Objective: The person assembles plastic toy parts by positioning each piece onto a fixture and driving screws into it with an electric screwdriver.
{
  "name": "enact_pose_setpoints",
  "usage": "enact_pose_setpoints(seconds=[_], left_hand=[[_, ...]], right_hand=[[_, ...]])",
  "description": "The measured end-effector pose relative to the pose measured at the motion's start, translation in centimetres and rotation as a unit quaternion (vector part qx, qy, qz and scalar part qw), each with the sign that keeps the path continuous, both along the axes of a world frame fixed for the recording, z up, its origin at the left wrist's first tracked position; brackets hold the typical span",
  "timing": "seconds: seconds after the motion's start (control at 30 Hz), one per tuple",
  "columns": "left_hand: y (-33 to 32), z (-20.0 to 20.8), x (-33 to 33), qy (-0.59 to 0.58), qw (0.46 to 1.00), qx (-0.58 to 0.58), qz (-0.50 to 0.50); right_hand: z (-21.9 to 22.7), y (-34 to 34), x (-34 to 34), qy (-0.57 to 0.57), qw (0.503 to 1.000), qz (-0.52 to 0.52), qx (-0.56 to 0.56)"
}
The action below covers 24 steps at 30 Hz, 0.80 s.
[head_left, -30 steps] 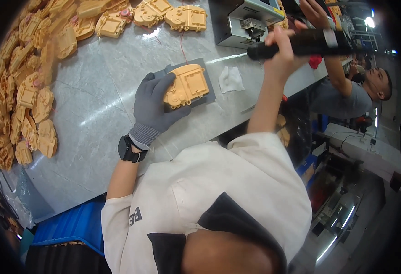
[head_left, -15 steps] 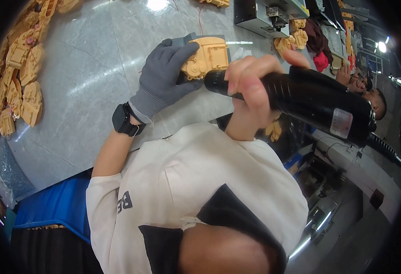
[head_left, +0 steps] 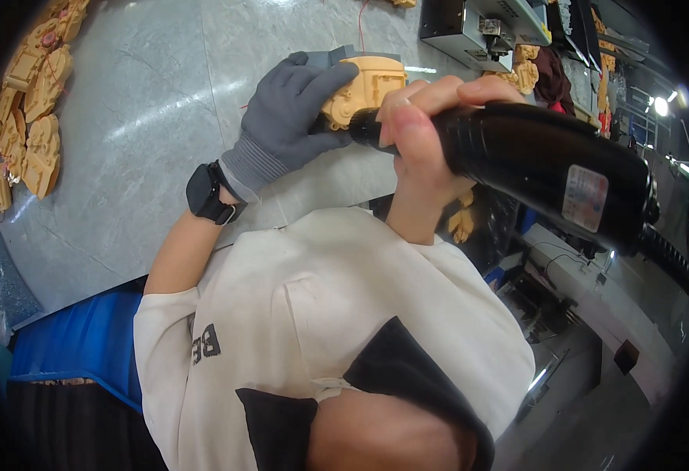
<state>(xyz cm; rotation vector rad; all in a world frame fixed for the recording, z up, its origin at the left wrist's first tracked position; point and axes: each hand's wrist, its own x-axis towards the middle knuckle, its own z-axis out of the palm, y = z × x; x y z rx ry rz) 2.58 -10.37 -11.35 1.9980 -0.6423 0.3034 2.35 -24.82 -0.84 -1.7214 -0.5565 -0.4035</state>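
My left hand (head_left: 291, 118), in a grey glove, is closed round the left side of a yellow-orange moulded plastic housing (head_left: 380, 78). Beneath and behind the housing shows a grey block (head_left: 333, 56) on the table. My bare right hand (head_left: 427, 129) grips a black electric screwdriver (head_left: 548, 157), which lies slanted with its cable end to the right. The front end of the screwdriver meets the near lower edge of the housing; its very tip is hidden there. A thin red wire (head_left: 361, 27) runs behind the housing.
Yellow-orange plastic parts (head_left: 34, 118) are heaped along the left of the grey table (head_left: 148, 94). A metal box-shaped device (head_left: 478, 35) stands at the far right, with more parts (head_left: 521, 71) beside it. Blue bins (head_left: 85, 337) sit below the near left edge.
The view has shifted slightly. Both hands keep their grips, and the screwdriver's front end stays at the housing's lower edge. The person at the far right is no longer plainly seen.
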Motion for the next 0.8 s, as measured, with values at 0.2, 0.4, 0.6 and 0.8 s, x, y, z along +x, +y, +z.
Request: enact_pose_setpoints(seconds=[0.2, 0.4, 0.6, 0.8], left_hand=[[-0.1, -0.3, 0.2, -0.021, 1.0, 0.004, -0.002], [0.0, 0.0, -0.3, -0.007, 1.0, 0.023, 0.008], [-0.4, 0.8, -0.4, 0.025, 0.999, 0.042, 0.002], [-0.7, 0.8, 0.1, 0.045, 0.997, 0.063, 0.004]], right_hand=[[-0.2, -0.6, 0.3, -0.029, 0.998, 0.033, -0.048], [-0.9, -0.8, -0.5, -0.008, 0.999, 0.017, 0.049], [3.9, -9.1, 4.6, -0.115, 0.935, -0.244, 0.23], [1.8, -15.1, 14.9, -0.117, 0.922, -0.359, 0.083]])
